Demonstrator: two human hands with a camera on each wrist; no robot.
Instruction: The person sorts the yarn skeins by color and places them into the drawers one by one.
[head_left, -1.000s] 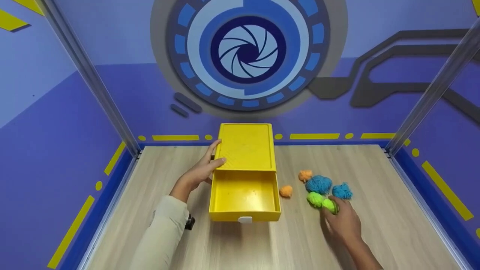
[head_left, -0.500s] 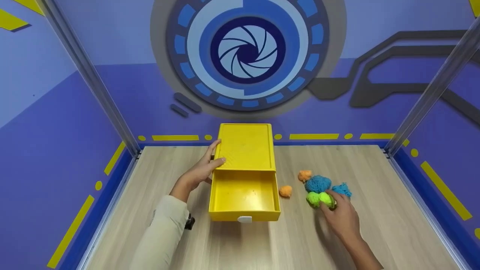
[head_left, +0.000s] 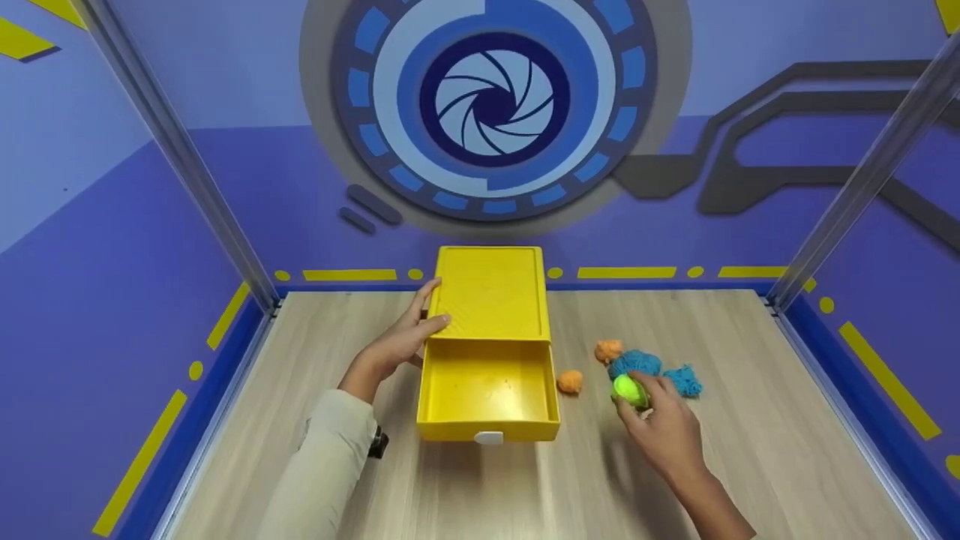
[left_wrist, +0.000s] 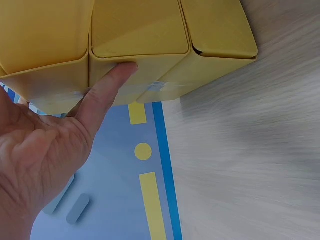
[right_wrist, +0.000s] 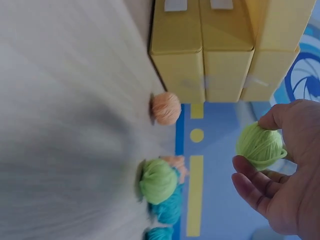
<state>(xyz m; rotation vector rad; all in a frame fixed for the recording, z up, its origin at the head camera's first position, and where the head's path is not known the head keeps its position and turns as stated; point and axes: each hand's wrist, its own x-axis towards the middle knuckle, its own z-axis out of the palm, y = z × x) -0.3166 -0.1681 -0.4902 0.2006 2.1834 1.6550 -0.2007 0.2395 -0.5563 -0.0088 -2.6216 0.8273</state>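
Observation:
A yellow drawer unit (head_left: 491,292) stands mid-table, its top drawer (head_left: 487,431) pulled out with nothing inside. My left hand (head_left: 397,345) rests against the unit's left side, thumb laid over the top edge, fingers along the side. The right hand (head_left: 671,431) pinches a light green yarn ball (right_wrist: 260,145) between thumb and fingers, raised above the table. Below it, a second green yarn ball (right_wrist: 159,181) lies by a large blue yarn ball (head_left: 636,363); the held one hides it in the head view.
One orange yarn ball (head_left: 569,381) lies beside the drawer unit's right side. Another orange one (head_left: 608,350) touches the large blue ball, and a smaller blue yarn piece (head_left: 683,381) is right of it. Blue printed panels (head_left: 360,255) wall in the wooden table (head_left: 337,315).
My right hand has lifted the green yarn ball and carried it leftward, over the other green one. The left hand and the drawer unit have stayed put.

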